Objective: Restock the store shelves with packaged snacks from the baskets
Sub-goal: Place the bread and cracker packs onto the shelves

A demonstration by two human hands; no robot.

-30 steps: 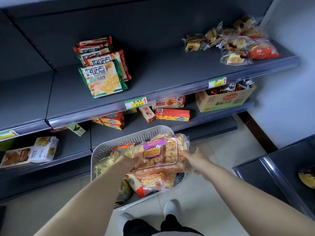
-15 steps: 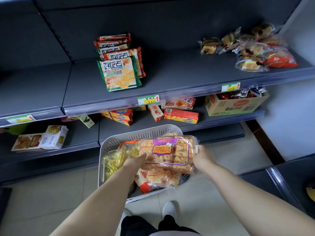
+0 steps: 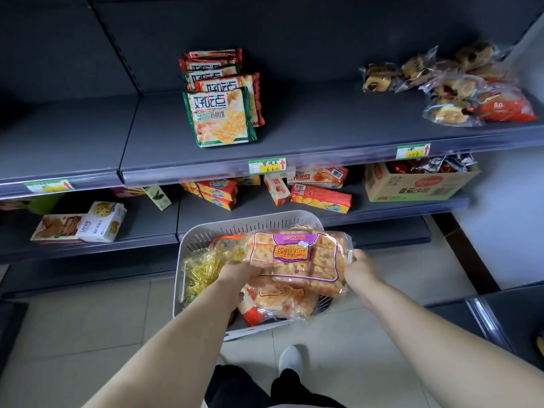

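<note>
Over basket (image 3: pixel 206 231), cracker pack (image 3: pixel 294 257) held, not yet shelved: left hand (image 3: pixel 235 275) grip clamped on 1 end, right hand (image 3: pixel 360 267) on other. Top shelf (image 3: pixel 323 128) partly filled; more packs (image 3: pixel 276 301) left inside.

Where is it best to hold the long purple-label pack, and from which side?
At its two short ends, one hand from each side, as the left hand and right hand do. The pack is long, soft and lies flat, so a one-handed middle grip would likely let it sag.
</note>
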